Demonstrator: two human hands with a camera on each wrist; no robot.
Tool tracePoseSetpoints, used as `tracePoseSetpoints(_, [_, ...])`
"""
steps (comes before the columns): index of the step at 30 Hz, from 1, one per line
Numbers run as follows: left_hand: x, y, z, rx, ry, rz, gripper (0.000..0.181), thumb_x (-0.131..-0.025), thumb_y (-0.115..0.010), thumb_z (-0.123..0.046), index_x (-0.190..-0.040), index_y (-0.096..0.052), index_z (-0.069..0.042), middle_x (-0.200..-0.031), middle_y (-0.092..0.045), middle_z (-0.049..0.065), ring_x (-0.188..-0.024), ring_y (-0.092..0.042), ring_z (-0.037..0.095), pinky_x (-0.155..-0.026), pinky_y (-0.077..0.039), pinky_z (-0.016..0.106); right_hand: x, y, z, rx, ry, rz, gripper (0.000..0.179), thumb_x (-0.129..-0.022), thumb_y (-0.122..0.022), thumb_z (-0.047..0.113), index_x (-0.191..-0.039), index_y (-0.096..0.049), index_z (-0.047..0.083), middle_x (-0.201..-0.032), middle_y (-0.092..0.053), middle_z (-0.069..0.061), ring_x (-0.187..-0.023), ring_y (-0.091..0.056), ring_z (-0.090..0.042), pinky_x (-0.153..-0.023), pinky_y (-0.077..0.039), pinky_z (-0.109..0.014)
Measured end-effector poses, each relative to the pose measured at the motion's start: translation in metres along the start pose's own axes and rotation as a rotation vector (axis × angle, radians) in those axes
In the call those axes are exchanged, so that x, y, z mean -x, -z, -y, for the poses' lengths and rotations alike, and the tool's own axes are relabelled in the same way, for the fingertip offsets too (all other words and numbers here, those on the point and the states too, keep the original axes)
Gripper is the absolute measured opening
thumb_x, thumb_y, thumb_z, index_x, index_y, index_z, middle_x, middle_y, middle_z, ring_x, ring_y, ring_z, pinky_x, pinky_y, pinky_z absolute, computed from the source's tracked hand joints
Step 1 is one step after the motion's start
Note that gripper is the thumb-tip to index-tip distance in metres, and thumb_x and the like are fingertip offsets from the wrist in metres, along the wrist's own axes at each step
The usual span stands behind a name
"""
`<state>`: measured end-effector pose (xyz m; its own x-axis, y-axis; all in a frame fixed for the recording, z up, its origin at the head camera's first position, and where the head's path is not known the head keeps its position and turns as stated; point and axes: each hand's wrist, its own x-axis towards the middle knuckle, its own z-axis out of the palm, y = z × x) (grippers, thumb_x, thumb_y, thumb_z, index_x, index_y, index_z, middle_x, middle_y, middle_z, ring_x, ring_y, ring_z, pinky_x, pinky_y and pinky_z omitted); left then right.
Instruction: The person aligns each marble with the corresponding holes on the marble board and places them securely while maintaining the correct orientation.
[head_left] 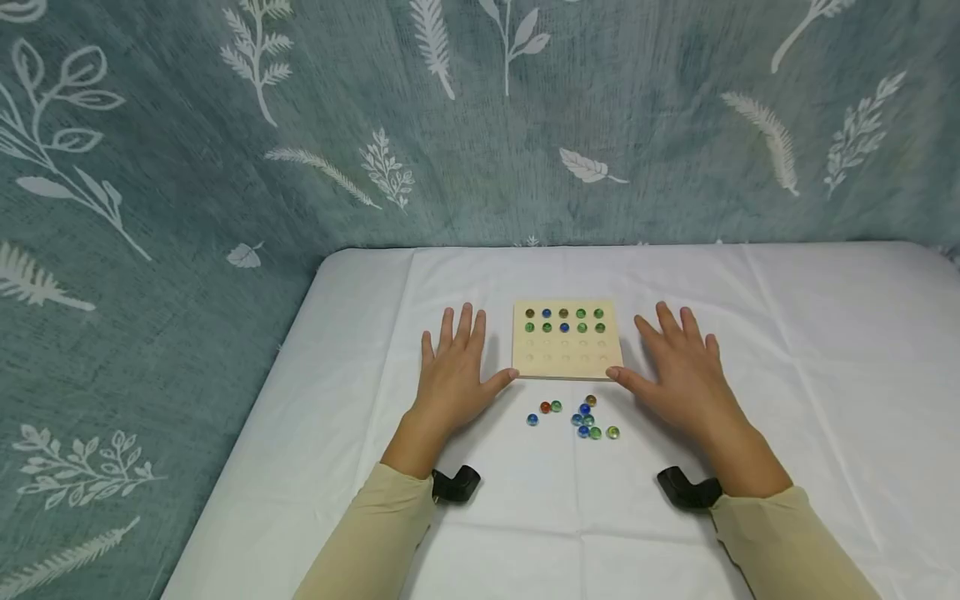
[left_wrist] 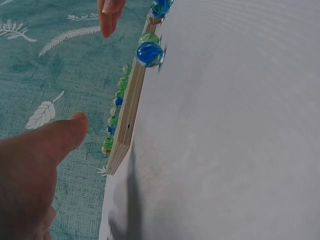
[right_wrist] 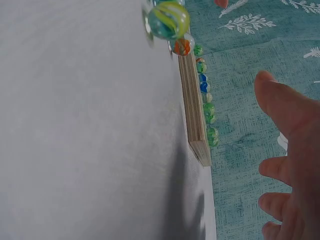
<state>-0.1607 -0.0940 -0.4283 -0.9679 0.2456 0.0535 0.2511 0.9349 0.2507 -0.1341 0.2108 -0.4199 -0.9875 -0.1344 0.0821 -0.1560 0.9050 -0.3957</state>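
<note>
A pale wooden board with rows of round hollows lies on the white cloth. Glass marbles in green, blue and brown fill its two back rows; the two front rows show bare hollows. Several loose marbles lie scattered just in front of the board. My left hand is at the board's left side, fingers straight and spread, thumb by the near left corner. On the other side, my right hand is spread likewise, thumb by the near right corner. Neither hand holds anything. Whether the thumbs touch the board I cannot tell.
White cloth covers the table and shows fold lines. Behind it and to the left hangs a blue-green cloth with white leaf prints. A black device sits at the left wrist, another black device at the right.
</note>
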Motion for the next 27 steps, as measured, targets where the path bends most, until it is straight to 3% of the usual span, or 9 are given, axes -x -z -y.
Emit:
tracePoseSetpoints(12, [-0.003,0.0,-0.002,0.006,-0.013,-0.002,0.097,-0.088,-0.052,-0.069,-0.16,-0.014,-0.016,-0.167,-0.008,0.007,-0.154,0.004,0.029,-0.121,-0.006,0.063,0.002,-0.001,-0.001,-0.016,0.021,-0.014,0.089,-0.089,-0.058,0.064,-0.15,-0.038,0.001,-0.161,-0.015,-0.026,-0.149,-0.003,-0.048,-0.11,-0.01,-0.077])
tracePoseSetpoints(18, [-0.005,-0.003,-0.003,0.022,-0.021,0.031,0.096,-0.089,-0.053,-0.068,-0.16,-0.014,-0.015,-0.167,-0.009,0.006,-0.154,-0.002,0.029,-0.122,-0.009,0.062,0.003,0.001,-0.001,-0.065,0.032,-0.011,0.086,-0.089,-0.059,0.061,-0.149,-0.04,0.001,-0.162,-0.015,-0.025,-0.15,-0.003,-0.047,-0.112,-0.01,-0.075])
tracePoseSetpoints(27, [-0.013,-0.008,-0.005,0.171,-0.075,0.12,0.091,-0.092,-0.055,-0.061,-0.159,-0.018,-0.013,-0.166,-0.012,0.005,-0.154,-0.004,0.026,-0.124,-0.007,0.054,0.007,0.006,0.002,-0.153,0.031,0.03,0.083,-0.088,-0.064,0.057,-0.146,-0.045,0.002,-0.162,-0.015,-0.023,-0.151,0.0,-0.043,-0.116,-0.01,-0.071])
